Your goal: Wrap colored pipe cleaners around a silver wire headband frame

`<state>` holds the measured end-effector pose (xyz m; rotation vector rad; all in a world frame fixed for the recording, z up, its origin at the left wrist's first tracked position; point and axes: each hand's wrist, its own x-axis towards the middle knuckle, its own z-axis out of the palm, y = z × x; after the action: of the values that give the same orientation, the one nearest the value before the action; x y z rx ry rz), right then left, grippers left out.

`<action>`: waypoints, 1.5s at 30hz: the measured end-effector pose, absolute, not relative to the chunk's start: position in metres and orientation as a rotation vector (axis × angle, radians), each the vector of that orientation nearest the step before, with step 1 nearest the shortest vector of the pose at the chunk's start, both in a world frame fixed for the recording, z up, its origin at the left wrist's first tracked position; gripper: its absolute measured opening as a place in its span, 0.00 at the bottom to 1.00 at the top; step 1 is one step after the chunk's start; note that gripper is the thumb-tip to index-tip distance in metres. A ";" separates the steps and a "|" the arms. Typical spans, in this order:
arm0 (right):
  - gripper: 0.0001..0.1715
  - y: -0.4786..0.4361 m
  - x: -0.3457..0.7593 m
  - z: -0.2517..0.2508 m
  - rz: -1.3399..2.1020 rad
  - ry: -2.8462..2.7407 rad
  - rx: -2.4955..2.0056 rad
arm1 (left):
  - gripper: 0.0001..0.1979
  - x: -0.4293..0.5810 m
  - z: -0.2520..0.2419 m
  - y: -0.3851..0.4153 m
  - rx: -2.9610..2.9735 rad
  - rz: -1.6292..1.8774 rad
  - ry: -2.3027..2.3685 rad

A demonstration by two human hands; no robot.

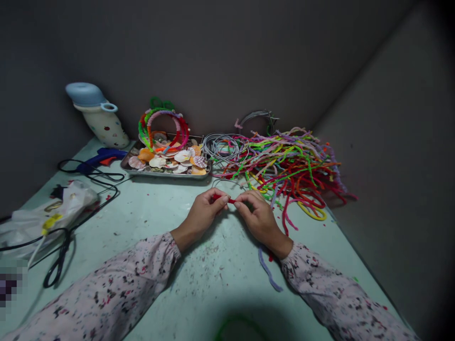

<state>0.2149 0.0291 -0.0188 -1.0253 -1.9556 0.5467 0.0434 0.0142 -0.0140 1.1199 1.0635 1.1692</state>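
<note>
Head cam: L hand [202,217] & R hand [260,221] both pinch narrow on short red pipe cleaner [230,201], long axis approx 3-to-9 o'clock, spanning gap btwn them; loose multicolor pipe cleaners [280,163] lie at 1 o'clock.

Pipe cleaner in hand [231,201]: red
Pipe cleaner heap [284,163]: red, yellow, green, purple — mixed
Sleeves [106,284]: pale pink — black and red speckles
Tabletop [170,208]: pale mint green
Glue gun [101,155]: blue, orange trigger

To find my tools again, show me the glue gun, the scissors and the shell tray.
Blue glue gun [103,154], head view, on its body.
Black scissors [63,251], head view, on the handle.
Metal shell tray [165,174], head view, on the front rim.
</note>
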 end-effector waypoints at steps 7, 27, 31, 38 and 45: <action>0.04 0.029 0.216 -0.020 0.567 -1.979 -1.009 | 0.10 0.043 -0.015 0.013 1.147 1.160 1.059; 0.02 0.030 0.217 -0.017 0.542 -1.986 -1.017 | 0.11 0.042 -0.015 0.014 1.108 1.176 1.061; 0.06 0.030 0.218 -0.018 0.499 -1.953 -1.019 | 0.12 0.039 -0.015 0.014 1.001 1.214 0.988; 0.06 0.031 0.216 -0.022 0.536 -1.928 -0.943 | 0.17 0.037 -0.012 0.015 0.874 1.209 0.895; 0.05 0.030 0.216 -0.024 0.484 -1.933 -0.935 | 0.14 0.045 -0.007 0.011 1.066 1.169 0.991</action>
<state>0.2164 0.0301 -0.0240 -0.9350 -1.9332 0.4839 0.0448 0.0107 -0.0067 1.0662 0.9908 1.1686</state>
